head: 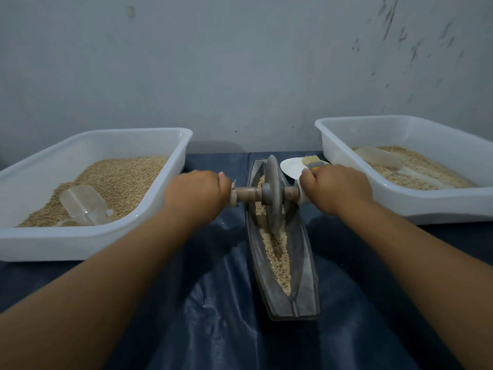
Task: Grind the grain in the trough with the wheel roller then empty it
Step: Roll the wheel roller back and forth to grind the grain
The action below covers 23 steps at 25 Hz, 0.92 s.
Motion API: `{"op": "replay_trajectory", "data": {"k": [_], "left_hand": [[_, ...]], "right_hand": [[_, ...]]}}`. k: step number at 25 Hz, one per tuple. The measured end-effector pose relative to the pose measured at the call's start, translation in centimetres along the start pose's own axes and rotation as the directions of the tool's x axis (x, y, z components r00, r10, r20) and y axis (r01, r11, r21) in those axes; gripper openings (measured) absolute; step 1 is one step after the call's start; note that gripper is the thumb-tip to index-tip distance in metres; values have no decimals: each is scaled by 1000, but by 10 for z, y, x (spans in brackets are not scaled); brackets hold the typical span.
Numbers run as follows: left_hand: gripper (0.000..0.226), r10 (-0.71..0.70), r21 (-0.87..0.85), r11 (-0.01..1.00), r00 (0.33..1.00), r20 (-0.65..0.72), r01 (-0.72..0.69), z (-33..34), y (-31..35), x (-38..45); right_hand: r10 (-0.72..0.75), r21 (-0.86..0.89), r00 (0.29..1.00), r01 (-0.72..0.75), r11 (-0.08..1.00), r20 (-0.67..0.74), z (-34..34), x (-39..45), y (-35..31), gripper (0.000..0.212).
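A long grey boat-shaped trough [304,263] lies on the dark blue sheet, running away from me, with tan grain [277,252] along its groove. The grey wheel roller [273,193] stands upright in the far half of the trough, on the grain. A wooden axle runs through the wheel. My left hand [197,194] grips the axle's left end and my right hand [336,189] grips its right end, both fists curled round the handles.
A white tub [149,209] of whole grain with a clear scoop [84,204] sits at the left. Another white tub [440,204] with ground grain and a scoop [378,157] sits at the right. A white dish [290,166] and a brush [310,161] lie behind the trough. A wall stands close behind.
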<state>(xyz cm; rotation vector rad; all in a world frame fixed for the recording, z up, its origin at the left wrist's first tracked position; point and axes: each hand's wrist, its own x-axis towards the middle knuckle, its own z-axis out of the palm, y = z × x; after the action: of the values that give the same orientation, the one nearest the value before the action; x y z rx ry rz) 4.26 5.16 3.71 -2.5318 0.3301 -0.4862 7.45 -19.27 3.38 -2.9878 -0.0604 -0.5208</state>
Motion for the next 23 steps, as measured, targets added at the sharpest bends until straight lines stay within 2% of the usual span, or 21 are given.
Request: {"op": "replay_trajectory", "data": {"k": [3, 7, 9, 11, 12, 14, 17, 19, 20, 22, 23], "left_hand": [[42, 42, -3, 999, 998, 35, -42, -11, -3, 0], [59, 117, -83, 986, 961, -249, -142, -16, 0, -58], [63, 74, -145, 980, 928, -365, -135, -13, -2, -60], [48, 92, -84, 989, 947, -309, -123, -7, 0, -49], [40, 102, -5, 994, 970, -219, -106, -5, 1, -39], [47, 19, 74, 997, 996, -89, -12, 1, 1, -13], [44, 22, 50, 999, 1000, -6, -22, -5, -2, 15], [42, 32, 11, 999, 999, 34, -32, -12, -2, 3], [42, 44, -14, 999, 999, 14, -43, -12, -3, -11], [43, 82, -41, 995, 989, -122, -88, -13, 3, -45], [34, 57, -135, 988, 983, -173, -81, -16, 4, -59]], "right_hand": [[-8, 21, 990, 5, 1000, 144, -2, -8, 6, 47], [-71, 2, 992, 71, 997, 107, -20, -62, 25, 55], [-77, 9, 995, 77, 997, 63, -25, -68, 23, 59], [-70, 13, 998, 70, 997, 6, -14, -53, 17, 59], [-51, 18, 999, 52, 999, -12, -7, -40, 13, 58], [11, 37, 1000, -11, 999, -2, 5, -14, 10, 51], [80, 98, 995, -85, 992, 54, 12, 5, 7, 41], [33, 78, 996, -39, 996, 79, 4, -6, 5, 46], [-2, 76, 995, -6, 997, 96, -2, -17, 7, 50], [-56, 89, 993, 47, 995, 108, -18, -44, 14, 56], [-79, 84, 991, 70, 994, 108, -27, -56, 18, 58]]}}
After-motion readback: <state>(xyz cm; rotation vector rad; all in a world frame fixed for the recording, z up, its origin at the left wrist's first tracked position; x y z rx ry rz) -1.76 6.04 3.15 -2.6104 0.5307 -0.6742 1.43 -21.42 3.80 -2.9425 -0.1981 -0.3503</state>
